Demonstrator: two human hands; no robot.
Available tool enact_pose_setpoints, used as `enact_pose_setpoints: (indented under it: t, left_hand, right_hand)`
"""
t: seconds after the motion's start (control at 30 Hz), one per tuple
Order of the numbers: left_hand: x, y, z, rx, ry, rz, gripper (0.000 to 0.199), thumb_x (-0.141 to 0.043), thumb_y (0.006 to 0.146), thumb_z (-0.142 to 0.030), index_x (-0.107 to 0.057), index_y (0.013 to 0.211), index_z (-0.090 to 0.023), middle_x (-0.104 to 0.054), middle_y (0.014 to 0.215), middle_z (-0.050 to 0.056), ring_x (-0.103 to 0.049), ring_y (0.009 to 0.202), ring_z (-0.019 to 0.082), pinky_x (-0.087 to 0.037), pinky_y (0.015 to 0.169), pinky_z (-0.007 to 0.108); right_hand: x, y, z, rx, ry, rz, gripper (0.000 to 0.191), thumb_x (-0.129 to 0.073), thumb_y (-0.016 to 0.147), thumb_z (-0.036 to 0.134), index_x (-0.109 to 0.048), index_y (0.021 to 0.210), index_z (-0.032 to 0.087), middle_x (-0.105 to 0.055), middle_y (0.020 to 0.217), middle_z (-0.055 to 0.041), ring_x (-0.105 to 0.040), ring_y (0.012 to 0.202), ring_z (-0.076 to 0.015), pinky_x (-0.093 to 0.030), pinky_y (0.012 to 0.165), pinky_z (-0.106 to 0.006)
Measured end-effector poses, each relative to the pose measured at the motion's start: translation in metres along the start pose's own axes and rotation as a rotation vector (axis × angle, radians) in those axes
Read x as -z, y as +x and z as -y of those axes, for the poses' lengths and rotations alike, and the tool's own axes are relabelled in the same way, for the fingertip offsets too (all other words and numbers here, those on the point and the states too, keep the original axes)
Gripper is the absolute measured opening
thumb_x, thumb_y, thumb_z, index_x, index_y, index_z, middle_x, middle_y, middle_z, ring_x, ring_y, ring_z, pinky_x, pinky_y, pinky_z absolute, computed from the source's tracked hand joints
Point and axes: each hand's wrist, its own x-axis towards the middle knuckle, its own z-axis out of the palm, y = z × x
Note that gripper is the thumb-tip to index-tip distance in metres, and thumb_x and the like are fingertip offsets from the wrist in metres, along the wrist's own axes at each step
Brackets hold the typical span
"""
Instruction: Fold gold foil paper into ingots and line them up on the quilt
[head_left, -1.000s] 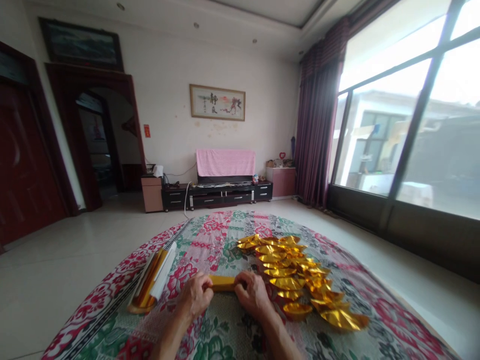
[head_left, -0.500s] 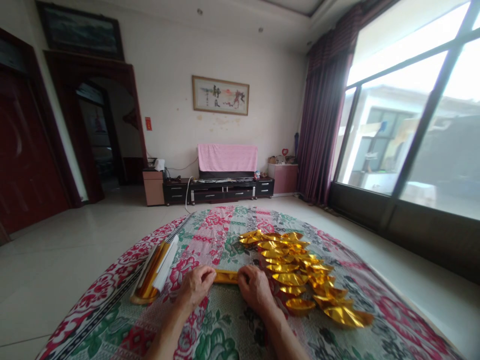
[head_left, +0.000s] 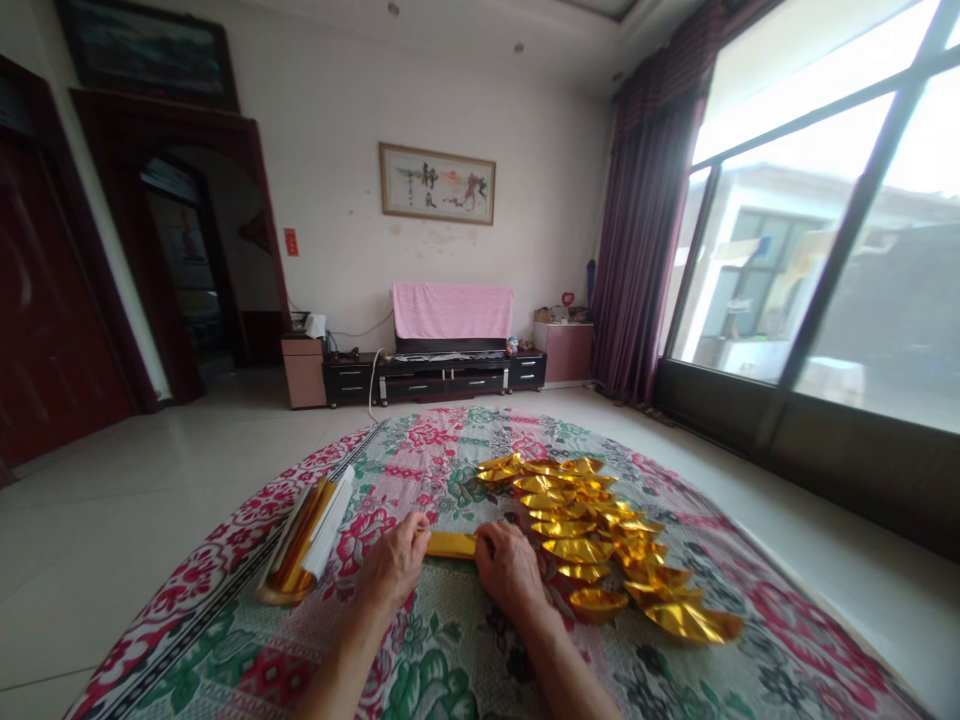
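A narrow folded strip of gold foil paper (head_left: 451, 545) stretches between my two hands, just above the flowered cloth. My left hand (head_left: 397, 562) pinches its left end, and my right hand (head_left: 511, 568) has its fingers closed on the right end. Right of my right hand lie several boat-shaped gold foil ingots (head_left: 577, 552), set in rough overlapping rows. On the left side, apart from my left hand, rests a curled stack of gold foil sheets (head_left: 306, 540) with white backs showing.
The patterned tablecloth (head_left: 439, 665) in red, green and grey covers the round surface under my hands. Farther off, a low black cabinet (head_left: 446, 380) stands against the wall under a pink cloth (head_left: 453, 311). A large window (head_left: 810, 250) lies to the right.
The foil strip has turned a little in my hands and now shows a flatter, smoother face. My left fingers have lifted slightly. The view has shifted slightly.
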Motion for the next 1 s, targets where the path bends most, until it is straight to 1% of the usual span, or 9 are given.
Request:
enact_pose_setpoints:
  t: [0.1,0.27,0.4,0.5,0.67,0.87,1.0]
  left_hand:
    - [0.0009,-0.0007,-0.0034,-0.013,0.03,-0.017,0.022,-0.037,0.088,-0.033,-0.058,0.091,-0.024,-0.068,0.082,0.001,-0.062,0.074,0.014,-0.035,0.061,0.021]
    - [0.0013,-0.0006,-0.0018,-0.048,0.026,-0.027,0.026,-0.039,0.088,-0.034,-0.063,0.087,-0.025,-0.065,0.084,0.001,-0.059,0.077,0.013,-0.034,0.064,0.021]
    - [0.0003,-0.002,-0.0001,-0.069,0.046,-0.034,0.024,-0.044,0.085,-0.035,-0.066,0.088,-0.028,-0.06,0.081,0.001,-0.058,0.074,0.013,-0.035,0.064,0.021]
    - [-0.0016,-0.0027,0.0004,-0.082,0.042,-0.036,0.023,-0.046,0.083,-0.034,-0.067,0.089,-0.028,-0.059,0.082,0.002,-0.058,0.076,0.013,-0.036,0.066,0.021]
    - [-0.004,-0.003,0.0013,-0.095,0.041,-0.034,0.024,-0.044,0.084,-0.035,-0.067,0.091,-0.029,-0.058,0.083,0.002,-0.058,0.077,0.013,-0.038,0.068,0.021]
    - [-0.0019,-0.0052,-0.001,-0.076,0.063,-0.027,0.025,-0.044,0.085,-0.037,-0.066,0.095,-0.029,-0.058,0.085,0.002,-0.058,0.078,0.014,-0.038,0.069,0.021]
    - [-0.0017,-0.0055,-0.0028,-0.065,0.073,-0.025,0.026,-0.044,0.085,-0.037,-0.066,0.095,-0.03,-0.058,0.085,0.003,-0.058,0.078,0.014,-0.038,0.068,0.022]
  right_hand:
    - [-0.0006,-0.0001,0.0005,-0.017,-0.036,0.008,0.018,-0.045,0.083,0.021,-0.062,0.076,0.021,-0.058,0.079,-0.002,-0.051,0.078,-0.013,-0.032,0.068,-0.021]
    - [-0.0008,0.0003,0.002,-0.034,-0.073,0.031,0.019,-0.046,0.083,0.021,-0.062,0.073,0.021,-0.057,0.081,-0.0029,-0.05,0.079,-0.0137,-0.032,0.068,-0.021]
    - [-0.0019,0.0003,0.0006,-0.027,-0.088,0.03,0.019,-0.046,0.083,0.021,-0.063,0.074,0.022,-0.057,0.08,-0.003,-0.05,0.079,-0.0143,-0.032,0.069,-0.022]
    - [-0.0029,0.0,-0.0007,-0.022,-0.1,0.022,0.02,-0.045,0.084,0.022,-0.063,0.074,0.021,-0.056,0.08,-0.0032,-0.049,0.079,-0.0145,-0.032,0.069,-0.022]
    - [-0.003,0.0001,-0.0002,-0.029,-0.096,0.027,0.019,-0.046,0.083,0.021,-0.063,0.075,0.021,-0.056,0.081,-0.0036,-0.049,0.081,-0.015,-0.032,0.069,-0.022]
    - [-0.0029,0.0015,0.0008,-0.062,-0.097,0.06,0.017,-0.047,0.082,0.021,-0.064,0.077,0.021,-0.057,0.083,-0.0043,-0.05,0.082,-0.0155,-0.032,0.07,-0.023]
    - [-0.0044,0.0021,0.0005,-0.058,-0.096,0.047,0.019,-0.045,0.084,0.022,-0.063,0.077,0.021,-0.057,0.082,-0.0045,-0.051,0.081,-0.0155,-0.033,0.071,-0.023]
